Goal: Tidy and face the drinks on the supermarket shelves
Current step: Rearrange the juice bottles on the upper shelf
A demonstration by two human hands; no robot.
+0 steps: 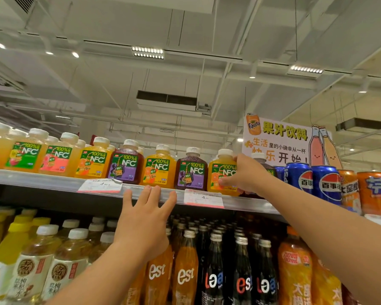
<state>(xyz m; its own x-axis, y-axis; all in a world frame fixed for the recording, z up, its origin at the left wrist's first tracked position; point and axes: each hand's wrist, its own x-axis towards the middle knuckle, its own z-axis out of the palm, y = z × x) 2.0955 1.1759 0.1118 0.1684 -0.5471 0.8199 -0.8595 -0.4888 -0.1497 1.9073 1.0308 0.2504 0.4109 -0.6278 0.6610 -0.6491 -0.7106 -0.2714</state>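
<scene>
Reaching up to the top shelf point(53, 180), we have our right hand point(243, 175) on the orange NFC juice bottle point(221, 172) that stands at the front edge of the shelf, near the right end of the juice row. The grip of this hand is curled round the bottle: the thumb lies across the label at the front, and the other fingers go round the right side toward the cap, so the bottle is held and not only touched. The bottle stands upright, its long axis vertical, with the label turned to us. Just on its left stands a purple NFC bottle point(190, 170), and on its right, partly hidden behind our hand, a dark bottle point(261, 160) and then the blue Pepsi cans point(317, 183). Our left hand point(144, 216) is lower and to the left, with the fingers straight and spread, and the fingertips lie against the front rail of the shelf, between the two price tags point(204, 198); it holds nothing. So the bottle lies up and to the right of the left hand, well apart from it, and the right hand is clearly the nearer one and the one that works. We judge that the coming move is a small turn or a pull forward of this bottle about its vertical axis, to bring it in line with its neighbours.
</scene>
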